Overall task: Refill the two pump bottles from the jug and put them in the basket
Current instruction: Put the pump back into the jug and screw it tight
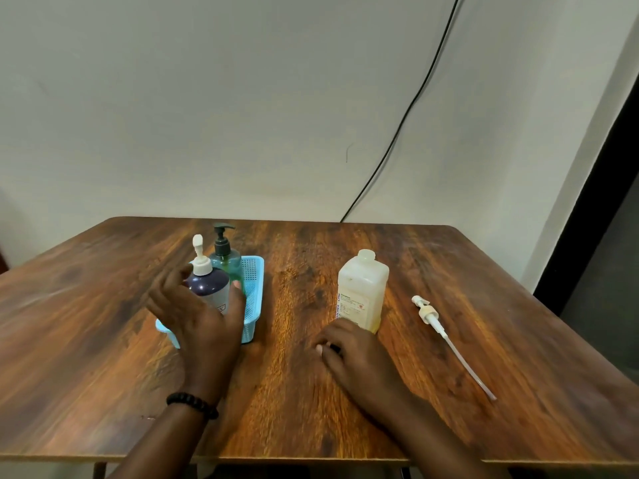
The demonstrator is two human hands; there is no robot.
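A dark pump bottle (209, 286) with a white pump stands in the light blue basket (254, 292) at the left of the table. Behind it in the basket stands a clear green pump bottle (226, 261) with a dark pump. My left hand (200, 316) is spread around the dark bottle, fingers to its left and thumb to its right; the hand is blurred and the thumb looks slightly apart from the bottle. The whitish jug (363, 288) stands capped at centre right. My right hand (349, 354) rests on the table in front of the jug, fingers loosely curled, holding nothing.
A loose white pump head with a long dip tube (446, 337) lies on the wooden table (103, 323) right of the jug. A black cable (408, 112) runs down the wall behind the table. The table's front edge is near my forearms.
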